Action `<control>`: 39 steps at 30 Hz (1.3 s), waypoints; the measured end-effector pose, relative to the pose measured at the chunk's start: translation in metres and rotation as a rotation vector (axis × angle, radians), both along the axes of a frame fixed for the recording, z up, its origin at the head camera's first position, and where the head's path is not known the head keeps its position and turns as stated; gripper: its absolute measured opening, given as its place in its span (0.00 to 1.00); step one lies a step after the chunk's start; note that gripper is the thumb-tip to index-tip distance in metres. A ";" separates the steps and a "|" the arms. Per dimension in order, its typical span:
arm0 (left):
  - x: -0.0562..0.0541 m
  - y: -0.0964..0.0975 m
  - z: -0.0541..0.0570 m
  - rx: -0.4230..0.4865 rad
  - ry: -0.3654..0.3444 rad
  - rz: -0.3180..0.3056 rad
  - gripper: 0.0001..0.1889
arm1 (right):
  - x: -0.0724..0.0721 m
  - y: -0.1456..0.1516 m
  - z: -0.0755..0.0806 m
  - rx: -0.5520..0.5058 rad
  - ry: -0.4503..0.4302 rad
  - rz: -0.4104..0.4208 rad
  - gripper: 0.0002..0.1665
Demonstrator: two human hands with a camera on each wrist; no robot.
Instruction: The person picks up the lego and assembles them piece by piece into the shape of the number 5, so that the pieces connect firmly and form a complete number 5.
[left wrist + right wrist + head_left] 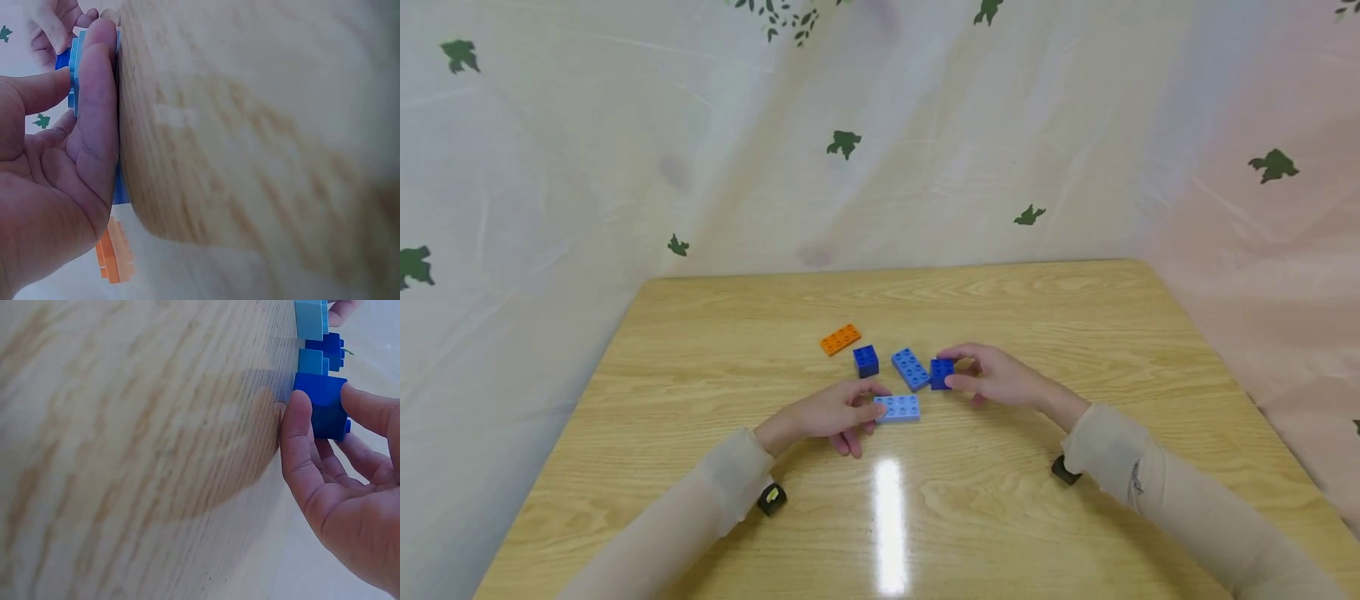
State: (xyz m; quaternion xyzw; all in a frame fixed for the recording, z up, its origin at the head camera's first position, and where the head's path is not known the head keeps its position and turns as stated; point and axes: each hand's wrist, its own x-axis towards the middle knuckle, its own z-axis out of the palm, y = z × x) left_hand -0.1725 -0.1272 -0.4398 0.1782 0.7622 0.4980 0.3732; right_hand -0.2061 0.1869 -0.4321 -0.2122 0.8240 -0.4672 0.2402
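Note:
My left hand holds the left end of a light blue toy building brick between thumb and fingers, studs up on the table. In the head view, my right hand grips a dark blue square brick, its thumb on the near side and a finger behind. The right wrist view shows this dark blue brick between thumb and fingers, close to the tabletop. Between the hands and slightly farther back lies a medium blue brick, slanted, its near end close to the held dark blue one.
Another dark blue square brick stands behind my left hand. Farther back lies a flat orange brick, set at a slant. The wooden table reaches back to a pale curtain with green leaf shapes.

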 end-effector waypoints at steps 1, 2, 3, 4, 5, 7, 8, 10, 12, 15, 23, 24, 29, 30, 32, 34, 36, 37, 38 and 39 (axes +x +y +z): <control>0.000 0.000 0.000 0.002 0.001 0.000 0.20 | 0.000 0.000 0.000 -0.001 -0.002 0.001 0.29; 0.000 -0.001 0.000 0.003 0.002 -0.001 0.20 | 0.000 0.000 0.001 0.000 -0.003 0.005 0.29; -0.001 -0.001 0.001 0.005 0.004 -0.001 0.20 | -0.001 0.000 0.002 0.000 -0.005 0.007 0.29; -0.001 -0.001 0.001 0.007 0.005 -0.002 0.20 | -0.001 0.000 0.003 -0.002 -0.010 0.011 0.29; -0.001 -0.001 0.001 0.007 0.006 -0.002 0.20 | -0.001 0.000 0.004 -0.004 -0.014 0.014 0.29; -0.001 -0.002 0.002 0.005 0.007 -0.003 0.20 | -0.001 0.001 0.007 -0.007 -0.024 0.024 0.29; -0.001 -0.002 0.002 0.003 0.007 -0.003 0.20 | -0.001 0.002 0.009 -0.012 -0.031 0.028 0.29; -0.002 -0.002 0.002 0.000 0.007 -0.002 0.20 | -0.002 0.003 0.012 -0.019 -0.042 0.037 0.29; -0.002 -0.002 0.002 -0.003 0.007 -0.002 0.20 | -0.003 0.004 0.014 -0.027 -0.050 0.047 0.30; -0.002 -0.002 0.002 -0.004 0.007 -0.001 0.20 | -0.002 0.002 0.019 -0.039 -0.054 0.070 0.30; 0.000 -0.002 0.002 -0.018 0.014 0.005 0.20 | 0.008 -0.008 0.030 -0.086 -0.071 0.132 0.29; 0.000 -0.002 0.002 -0.019 0.014 0.007 0.20 | 0.010 -0.010 0.031 -0.090 -0.068 0.136 0.29; 0.001 0.000 0.003 -0.026 0.021 0.017 0.20 | 0.016 -0.015 0.031 -0.103 -0.057 0.156 0.30; 0.001 0.000 0.003 -0.025 0.023 0.018 0.21 | 0.016 -0.016 0.030 -0.105 -0.056 0.160 0.30; 0.001 0.001 0.002 -0.024 0.028 0.018 0.21 | 0.017 -0.018 0.027 -0.108 -0.053 0.167 0.29; 0.002 0.002 0.002 -0.022 0.031 0.016 0.22 | 0.018 -0.019 0.024 -0.112 -0.049 0.172 0.29; 0.003 0.002 0.000 -0.016 0.034 0.016 0.22 | 0.018 -0.021 0.022 -0.111 -0.040 0.182 0.28; 0.003 0.002 -0.001 -0.015 0.035 0.017 0.22 | 0.019 -0.022 0.021 -0.111 -0.035 0.190 0.28; 0.004 0.002 -0.001 -0.013 0.036 0.019 0.22 | 0.019 -0.023 0.021 -0.109 -0.031 0.199 0.28; 0.004 0.002 -0.002 -0.013 0.036 0.022 0.22 | 0.018 -0.024 0.020 -0.107 -0.027 0.208 0.27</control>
